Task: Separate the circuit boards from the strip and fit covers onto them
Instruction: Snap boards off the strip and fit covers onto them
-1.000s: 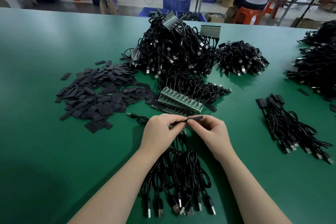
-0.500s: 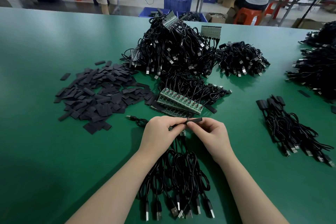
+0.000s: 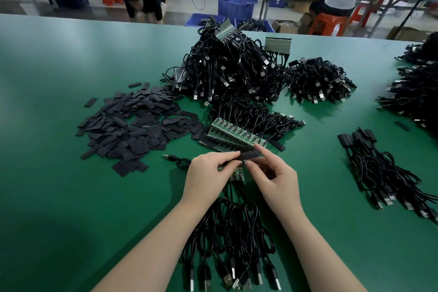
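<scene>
— What did the surface [image 3: 71,197] and the room look like?

— The surface was green. Ahead and to the left of the left hand [image 3: 208,173] lay a heap of flat black covers [image 3: 132,130]. Just beyond both hands sat a strip of circuit boards [image 3: 234,136] with cables attached, and farther off a tall pile of cables [image 3: 232,69]. Well to the right of the right hand [image 3: 275,178] lay a bundle of covered cables [image 3: 379,170]. Behind the surface stood long benches, blue crates [image 3: 235,8] and orange stools [image 3: 326,23], with one person seated and another bent low.

— And the hands?

— The left hand's fingers curled round a circuit board [image 3: 233,173] whose cable ran down toward the person. The right hand pinched a black cover [image 3: 248,156] between thumb and forefinger, right against the left hand's fingertips.

— Anything unclear?

— How far the cover sat over the board was hidden by the fingers. The looped cables [image 3: 227,239] between the forearms were partly covered by them, and the piles at far right were cut off by the frame.
</scene>
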